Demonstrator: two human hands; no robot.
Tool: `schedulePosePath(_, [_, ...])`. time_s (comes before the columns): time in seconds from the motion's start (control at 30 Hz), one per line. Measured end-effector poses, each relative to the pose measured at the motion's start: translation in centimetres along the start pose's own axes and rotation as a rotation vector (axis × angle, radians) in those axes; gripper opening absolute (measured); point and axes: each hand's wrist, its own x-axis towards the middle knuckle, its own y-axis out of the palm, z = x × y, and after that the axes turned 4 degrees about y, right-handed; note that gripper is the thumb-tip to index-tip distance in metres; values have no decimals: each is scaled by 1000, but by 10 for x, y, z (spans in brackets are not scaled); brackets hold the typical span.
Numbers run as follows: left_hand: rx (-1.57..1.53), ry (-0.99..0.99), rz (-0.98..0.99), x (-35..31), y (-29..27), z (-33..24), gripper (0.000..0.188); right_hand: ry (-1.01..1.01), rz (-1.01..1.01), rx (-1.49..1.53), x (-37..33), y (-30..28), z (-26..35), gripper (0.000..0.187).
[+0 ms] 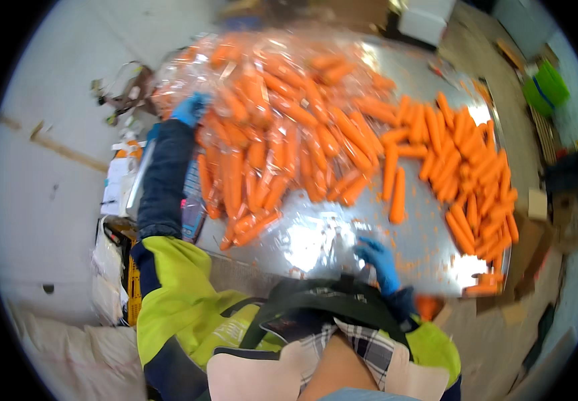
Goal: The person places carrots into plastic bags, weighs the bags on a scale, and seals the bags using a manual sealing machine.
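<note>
Clear plastic bags of peeled carrots (249, 154) lie heaped over the left and middle of a shiny metal table (322, 237). My left hand (190, 109), in a blue glove, reaches out to the far left side of this heap and touches the clear plastic there; its fingers are blurred and partly hidden. Close to the table's near edge is my right hand (380, 262), also blue-gloved, its fingers stretched out over the metal with nothing seen in them. Loose carrots (466, 170) are piled along the table's right side, and two lie apart beside the bags.
Left of the table stand papers (117, 184), a yellow crate (133, 291) and a blue keypad-like device (192, 217). Cardboard (526, 257) lies beyond the right edge. A green container (546, 89) is farther right. Small orange scraps dot the tabletop.
</note>
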Motion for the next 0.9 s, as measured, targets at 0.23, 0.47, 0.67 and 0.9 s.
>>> schedulePosePath(0.23, [369,148,-469,-47,19,-27,39,-6,20,47,-1,-38,-25,36])
schedulePosePath(0.47, [1072,1079,-472,-185,236,53,27,1,-116,68,-7,-77,-23,35])
schedulePosePath(0.67, [957,444,229,-236,361,276,30,-236,-368,-229,55,-91,14,39])
schedulePosePath(0.9, [1226,174,113,-185,433,394,57,-528,-605,-871,114,-84,48,60])
